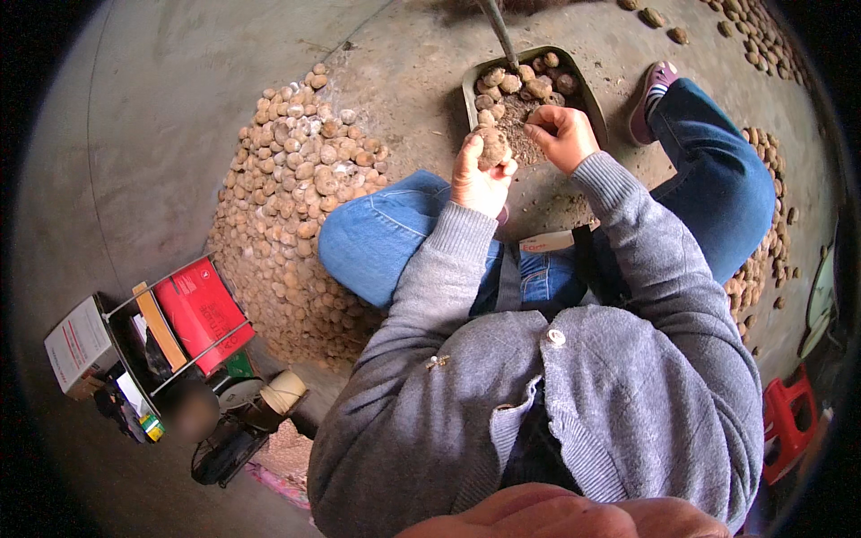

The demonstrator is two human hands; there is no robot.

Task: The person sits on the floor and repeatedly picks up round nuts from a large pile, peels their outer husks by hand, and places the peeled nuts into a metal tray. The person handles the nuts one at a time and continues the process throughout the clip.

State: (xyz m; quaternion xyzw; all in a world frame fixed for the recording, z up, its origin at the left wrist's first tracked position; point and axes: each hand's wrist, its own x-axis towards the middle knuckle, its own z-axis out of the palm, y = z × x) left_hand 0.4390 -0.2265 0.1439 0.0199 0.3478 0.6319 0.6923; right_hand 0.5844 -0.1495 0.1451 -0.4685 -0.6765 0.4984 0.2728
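My left hand [479, 180] grips a round brown tuber [493, 146], which looks like a konjac corm or a similar root, between thumb and fingers. Just to its right, my right hand [564, 138] is raised over a dustpan [599, 111], thumb and fingertips drawn together. Whether something small is pinched there I cannot tell. Several similar round tubers [538, 87] lie in the dustpan, with loose brown debris [521, 124] below them. The dustpan's long handle [499, 32] rises towards the top of the view.
A large heap of tubers [296, 195] spreads beside my left knee; more tubers [767, 269] lie past my right leg. Others are scattered at the upper right [760, 44]. A rack with a red box [204, 313] stands lower left, near a white box [81, 346]. A red plastic stool [788, 427] is lower right.
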